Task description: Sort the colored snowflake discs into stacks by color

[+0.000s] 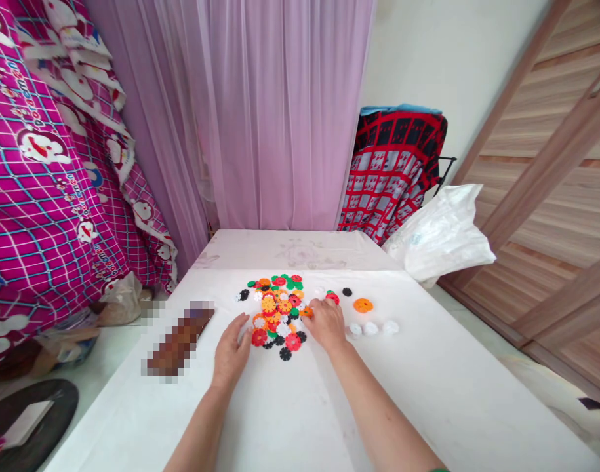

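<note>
A loose pile of flower-shaped interlocking plastic discs in orange, red, green, black and white lies on the white table. My left hand rests at the pile's left edge, thumb and fingers apart, beside a red disc. At the right edge of the pile, my right hand has its fingertips closed on an orange disc. Just beyond that hand lies a red disc, with a green one partly under it.
To the right sit an orange disc, a black disc and several white discs. A blurred brown object lies at the left on the table. A white plastic bag is by the far right corner.
</note>
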Action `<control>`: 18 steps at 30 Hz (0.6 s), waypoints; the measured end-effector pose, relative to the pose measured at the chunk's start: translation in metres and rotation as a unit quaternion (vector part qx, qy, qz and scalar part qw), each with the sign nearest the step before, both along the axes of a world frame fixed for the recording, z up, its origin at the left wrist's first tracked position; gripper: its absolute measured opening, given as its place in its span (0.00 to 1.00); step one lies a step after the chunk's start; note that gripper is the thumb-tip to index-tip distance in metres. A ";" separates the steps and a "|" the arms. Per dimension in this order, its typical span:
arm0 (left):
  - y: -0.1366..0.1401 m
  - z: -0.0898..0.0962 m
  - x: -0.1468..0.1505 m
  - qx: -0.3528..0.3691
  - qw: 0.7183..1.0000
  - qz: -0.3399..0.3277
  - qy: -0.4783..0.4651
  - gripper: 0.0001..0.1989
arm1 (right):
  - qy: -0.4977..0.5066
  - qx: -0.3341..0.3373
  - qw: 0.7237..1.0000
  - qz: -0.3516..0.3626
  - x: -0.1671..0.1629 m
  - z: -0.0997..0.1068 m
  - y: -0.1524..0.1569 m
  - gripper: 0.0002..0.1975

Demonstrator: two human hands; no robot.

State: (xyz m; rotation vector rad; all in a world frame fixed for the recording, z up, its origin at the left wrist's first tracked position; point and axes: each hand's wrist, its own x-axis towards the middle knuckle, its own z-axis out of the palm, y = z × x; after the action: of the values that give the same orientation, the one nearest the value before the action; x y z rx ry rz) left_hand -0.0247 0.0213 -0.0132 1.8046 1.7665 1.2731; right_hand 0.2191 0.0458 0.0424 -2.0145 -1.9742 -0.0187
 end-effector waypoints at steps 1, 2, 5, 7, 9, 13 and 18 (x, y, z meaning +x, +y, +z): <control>0.001 0.000 0.000 0.000 1.000 0.000 -0.001 0.21 | -0.008 -0.015 1.000 0.000 -0.002 0.002 0.004 0.10; 0.001 0.001 0.001 0.000 1.000 -0.001 -0.002 0.21 | -0.015 -0.029 0.999 -0.002 -0.004 0.004 0.006 0.11; 0.002 0.001 0.002 0.003 1.000 -0.002 -0.007 0.20 | -0.018 -0.067 0.997 -0.020 -0.011 0.008 0.011 0.12; 0.003 0.000 0.002 0.002 1.000 -0.003 -0.010 0.20 | -0.016 -0.084 0.996 -0.028 -0.016 0.011 0.013 0.13; 0.003 0.000 0.002 -0.001 1.000 -0.002 -0.014 0.20 | -0.017 -0.089 0.996 -0.025 -0.019 0.014 0.014 0.14; 0.002 0.001 0.002 -0.003 1.000 -0.006 -0.019 0.20 | 0.000 -0.076 0.997 -0.027 -0.012 0.016 0.012 0.16; 0.003 0.000 0.002 0.000 1.000 -0.008 -0.020 0.20 | 0.040 -0.039 0.996 -0.066 0.025 0.023 0.002 0.19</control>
State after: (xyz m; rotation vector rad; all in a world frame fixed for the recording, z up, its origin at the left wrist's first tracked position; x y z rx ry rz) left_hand -0.0229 0.0245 -0.0128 1.7780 1.7269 1.2943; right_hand 0.2444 0.0476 0.0659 -2.1574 -1.8158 0.1093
